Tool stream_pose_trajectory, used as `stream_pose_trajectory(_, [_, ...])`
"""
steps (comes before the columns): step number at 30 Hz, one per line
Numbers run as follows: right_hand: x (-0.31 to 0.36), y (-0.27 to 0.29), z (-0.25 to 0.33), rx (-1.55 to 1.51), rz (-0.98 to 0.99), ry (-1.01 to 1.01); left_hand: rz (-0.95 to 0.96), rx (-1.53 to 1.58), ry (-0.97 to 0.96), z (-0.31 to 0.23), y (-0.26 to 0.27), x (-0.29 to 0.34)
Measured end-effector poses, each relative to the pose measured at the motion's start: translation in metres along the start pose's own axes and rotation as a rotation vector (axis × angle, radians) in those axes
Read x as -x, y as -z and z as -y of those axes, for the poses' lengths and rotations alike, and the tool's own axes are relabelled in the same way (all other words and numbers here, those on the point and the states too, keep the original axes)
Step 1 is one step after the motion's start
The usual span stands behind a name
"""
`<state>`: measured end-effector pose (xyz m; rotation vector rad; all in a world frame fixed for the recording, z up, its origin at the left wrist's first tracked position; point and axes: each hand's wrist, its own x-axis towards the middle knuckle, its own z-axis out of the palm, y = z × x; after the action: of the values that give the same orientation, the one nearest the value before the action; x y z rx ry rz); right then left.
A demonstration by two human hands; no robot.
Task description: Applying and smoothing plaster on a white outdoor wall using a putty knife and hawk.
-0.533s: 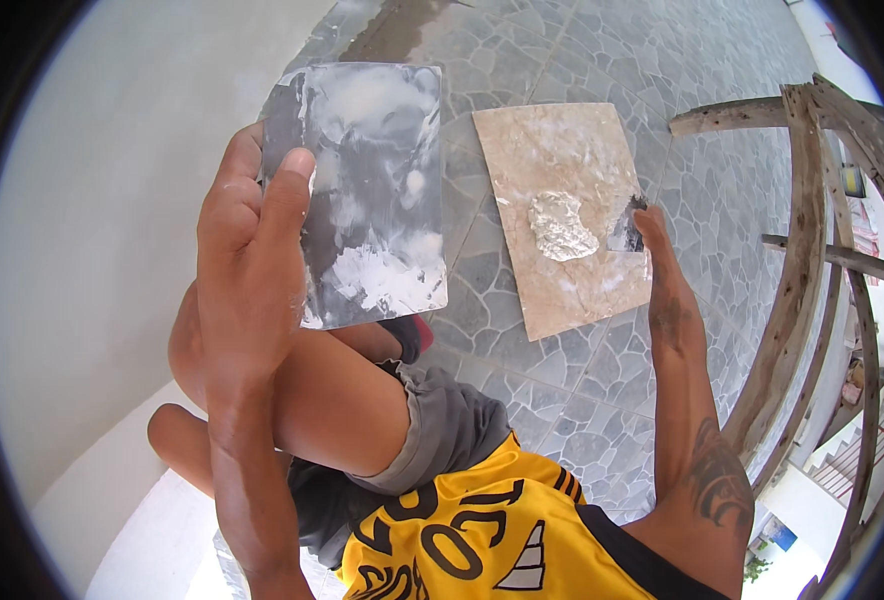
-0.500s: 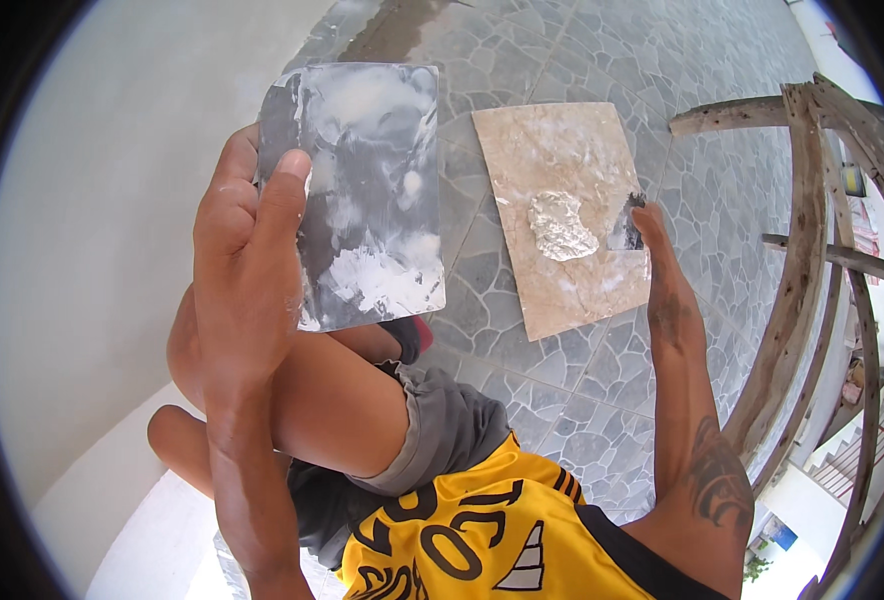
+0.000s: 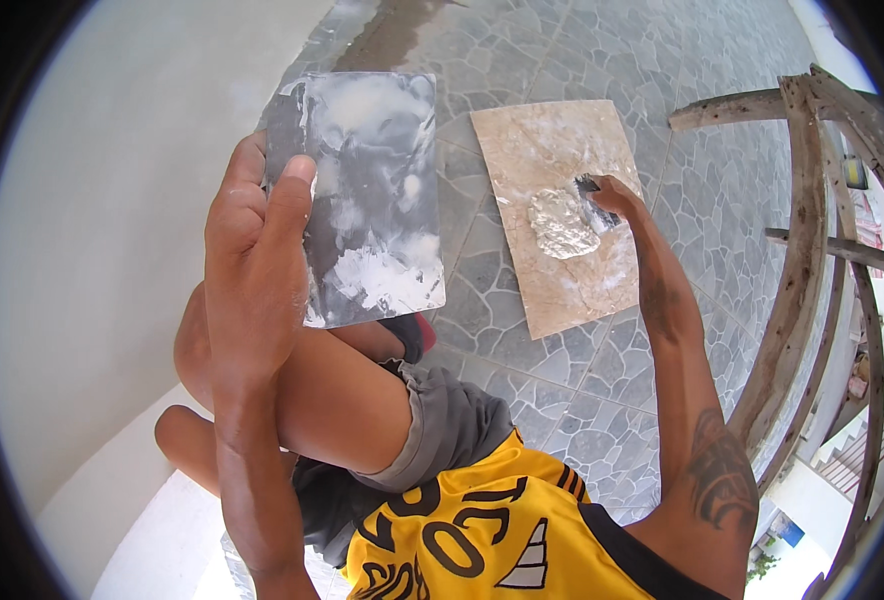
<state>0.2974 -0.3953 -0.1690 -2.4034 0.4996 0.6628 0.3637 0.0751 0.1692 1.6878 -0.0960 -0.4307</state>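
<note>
My left hand (image 3: 259, 250) grips a grey rectangular board (image 3: 370, 205) by its left edge, thumb on top. White paste is smeared over the board, thickest near its lower edge. On the floor to the right lies a beige marbled tile (image 3: 554, 296), with a mound of white putty (image 3: 562, 226) near its middle. My right hand (image 3: 620, 197) is closed around a dark putty knife (image 3: 599, 213), whose blade is at the right side of the mound. The hand hides part of the knife.
Grey stone-patterned floor tiles (image 3: 482, 290) spread around the beige tile. A pale wall (image 3: 122, 220) rises on the left. At the right stands a rough wooden frame (image 3: 797, 260) of bent poles. My bent leg (image 3: 347, 400) is below the board.
My right hand has moved the putty knife left, from the beige tile's right edge to the putty mound. My left hand and the board have shifted only slightly.
</note>
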Motion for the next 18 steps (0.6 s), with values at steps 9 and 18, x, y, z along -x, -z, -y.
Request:
stream_pose_trajectory(9, [0.062, 0.002, -0.025, -0.363, -0.125, -0.094, -0.091, -0.016, -0.002, 0.015, 0.007, -0.002])
stream_pose_trajectory(18, [0.156, 0.052, 0.085, -1.328, -0.212, 0.296, -0.143, 0.153, -0.099, 0.02, 0.008, -0.003])
